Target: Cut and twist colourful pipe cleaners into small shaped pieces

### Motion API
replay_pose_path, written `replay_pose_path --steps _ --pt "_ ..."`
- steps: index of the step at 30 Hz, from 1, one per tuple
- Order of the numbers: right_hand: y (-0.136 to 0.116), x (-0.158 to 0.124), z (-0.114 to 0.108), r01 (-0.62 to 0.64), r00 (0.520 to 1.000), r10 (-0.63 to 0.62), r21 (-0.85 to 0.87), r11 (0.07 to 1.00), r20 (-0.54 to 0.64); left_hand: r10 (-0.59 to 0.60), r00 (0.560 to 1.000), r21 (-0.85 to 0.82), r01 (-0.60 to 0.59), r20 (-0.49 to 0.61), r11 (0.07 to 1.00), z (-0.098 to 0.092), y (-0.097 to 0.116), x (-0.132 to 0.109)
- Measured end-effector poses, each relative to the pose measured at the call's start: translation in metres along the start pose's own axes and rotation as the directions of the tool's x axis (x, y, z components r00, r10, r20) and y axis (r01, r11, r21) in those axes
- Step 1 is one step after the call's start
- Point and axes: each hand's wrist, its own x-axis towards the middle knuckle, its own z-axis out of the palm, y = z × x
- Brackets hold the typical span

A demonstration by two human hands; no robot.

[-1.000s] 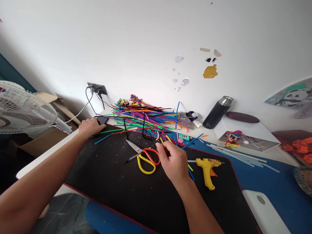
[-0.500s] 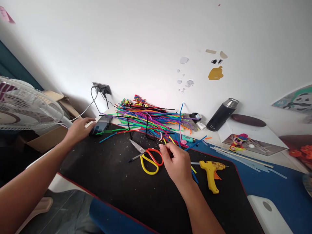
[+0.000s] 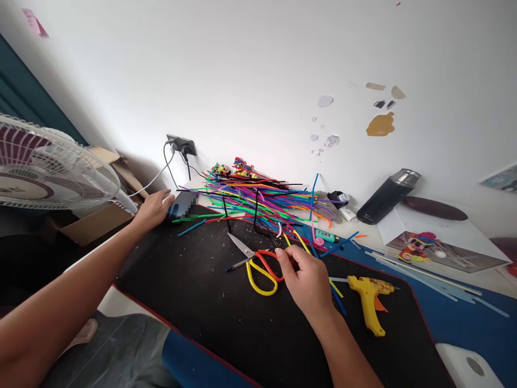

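Observation:
My left hand (image 3: 155,209) reaches to the left edge of a dark phone (image 3: 177,205), its fingers apart; whether they touch it I cannot tell. My right hand (image 3: 307,277) is closed in a pinch beside the red handle of the scissors (image 3: 262,269). What lies between its fingertips is too small to make out. The scissors rest on the black mat (image 3: 194,291), blades pointing up and left, across a pen (image 3: 236,265). Beyond them stand bent black pipe cleaners (image 3: 256,210), before a heap of coloured pipe cleaners (image 3: 278,199).
A yellow glue gun (image 3: 369,302) lies right of my right hand. Behind are a black thermos (image 3: 388,196), glue sticks (image 3: 436,280) and a small pipe-cleaner figure (image 3: 418,248). A fan (image 3: 52,172) stands at the left; a white device (image 3: 468,366) lies at the lower right.
The view has swung left, so everything sits further right in the picture. My left hand has come slightly nearer the phone. My right hand keeps its pinch beside the scissors.

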Motion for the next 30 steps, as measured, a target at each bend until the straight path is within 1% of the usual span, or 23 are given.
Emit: replay_pose_path --steps 2,4,6,8,10,12,13,16,18,19,21,24,26,30 --pt "0.0 0.0 0.0 -0.004 1.0 0.004 -0.007 1.0 0.011 0.016 0.999 -0.027 -0.017 -0.051 0.999 0.004 0.009 0.002" --pt "-0.001 0.0 -0.001 -0.005 1.0 0.006 -0.005 1.0 0.013 0.059 0.995 -0.063 -0.064 -0.079 0.996 0.008 0.022 -0.001" --pt "-0.001 -0.001 0.0 -0.001 1.0 0.001 -0.001 1.0 0.016 0.121 0.988 -0.096 -0.13 -0.092 0.987 0.012 0.041 -0.008" --pt "-0.001 -0.001 0.001 0.004 1.0 -0.004 0.001 1.0 0.02 0.198 0.974 -0.138 -0.212 -0.108 0.967 0.016 0.068 -0.017" --pt "0.0 -0.002 0.002 0.006 1.0 -0.006 0.001 1.0 0.022 0.313 0.938 -0.263 -0.344 -0.151 0.902 0.018 0.099 -0.025" --pt "0.002 -0.002 0.002 0.002 1.0 -0.002 -0.002 1.0 0.021 0.4 0.899 -0.338 -0.438 -0.18 0.833 0.02 0.131 -0.032" --pt "0.003 -0.002 0.002 -0.001 1.0 0.001 -0.003 1.0 0.02 0.444 0.878 -0.373 -0.477 -0.178 0.796 0.021 0.147 -0.036" --pt "0.005 -0.001 0.0 -0.007 1.0 0.007 -0.009 1.0 0.009 0.539 0.821 -0.459 -0.559 -0.189 0.69 0.028 0.185 -0.046" --pt "0.005 0.0 0.0 -0.002 1.0 0.002 -0.021 1.0 -0.003 0.568 0.8 -0.505 -0.578 -0.195 0.641 0.036 0.201 -0.053" --pt "0.005 0.0 -0.001 0.001 1.0 -0.002 -0.028 1.0 -0.008 0.57 0.798 -0.529 -0.575 -0.195 0.624 0.041 0.207 -0.056" --pt "0.006 0.0 -0.001 0.009 1.0 -0.009 -0.037 0.999 -0.014 0.558 0.808 -0.57 -0.553 -0.19 0.608 0.051 0.212 -0.063" --pt "0.006 0.001 -0.001 0.015 1.0 -0.016 -0.041 0.999 -0.019 0.534 0.828 -0.594 -0.519 -0.17 0.615 0.061 0.211 -0.072" --pt "0.007 0.0 -0.001 0.015 1.0 -0.016 -0.048 0.999 -0.019 0.512 0.84 -0.596 -0.506 -0.177 0.624 0.064 0.208 -0.074" --pt "0.007 0.0 -0.001 0.015 1.0 -0.016 -0.073 0.997 -0.01 0.443 0.867 -0.615 -0.482 -0.229 0.625 0.063 0.202 -0.074"
